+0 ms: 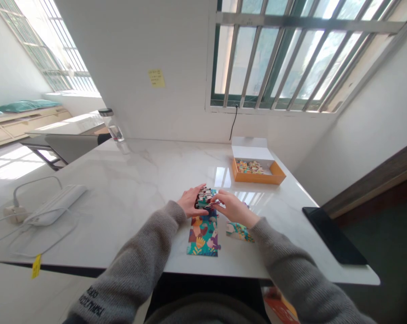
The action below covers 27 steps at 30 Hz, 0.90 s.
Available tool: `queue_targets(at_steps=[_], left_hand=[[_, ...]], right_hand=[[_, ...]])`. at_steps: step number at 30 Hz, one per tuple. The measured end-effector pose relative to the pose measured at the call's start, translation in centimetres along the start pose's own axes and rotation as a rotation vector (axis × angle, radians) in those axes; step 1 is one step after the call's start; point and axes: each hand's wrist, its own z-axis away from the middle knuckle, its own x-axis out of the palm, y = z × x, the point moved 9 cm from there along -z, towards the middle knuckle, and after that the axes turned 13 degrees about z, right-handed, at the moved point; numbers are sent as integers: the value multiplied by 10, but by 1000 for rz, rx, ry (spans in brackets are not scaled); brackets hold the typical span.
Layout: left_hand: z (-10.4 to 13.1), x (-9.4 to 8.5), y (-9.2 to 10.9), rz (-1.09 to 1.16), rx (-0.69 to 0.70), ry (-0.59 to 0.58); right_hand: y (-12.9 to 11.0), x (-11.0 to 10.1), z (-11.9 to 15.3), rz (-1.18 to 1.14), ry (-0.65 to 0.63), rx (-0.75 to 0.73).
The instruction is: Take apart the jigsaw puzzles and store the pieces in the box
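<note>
My left hand (190,201) is wrapped round a stack of puzzle pieces (204,194) standing on edge at the top of a joined puzzle section (203,236). Thumb and fingers of my right hand (227,204) pinch a puzzle piece at the right side of that stack. The joined section is teal with an orange animal, a white rabbit and yellow plants. Below my right wrist lies a smaller joined strip (239,231) in teal, green and white. Part of another piece shows behind my right hand.
An open orange box (260,177) with more pieces stands at the back right. A black tablet-like slab (333,235) lies at the right edge, a power strip (58,204) with cables at the left, and a clear bottle (113,126) at the back left.
</note>
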Motion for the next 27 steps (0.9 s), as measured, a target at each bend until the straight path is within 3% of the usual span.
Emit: queue_targets(at_steps=[5, 10, 16, 19, 23, 27], left_hand=[[-1, 2, -4, -21, -5, 16], [-3, 4, -7, -38, -7, 24], [-4, 5, -8, -41, 10, 30], [-4, 4, -10, -35, 16, 37], [-4, 4, -12, -24, 22, 50], [-4, 5, -13, -26, 22, 61]], right_hand=[[-2, -6, -3, -86, 66, 20], [45, -44, 12, -77, 144, 213], [105, -35, 60, 166, -107, 364], [111, -30, 74, 241, -143, 377], [106, -26, 72, 175, -156, 340], [109, -34, 69, 34, -71, 376]])
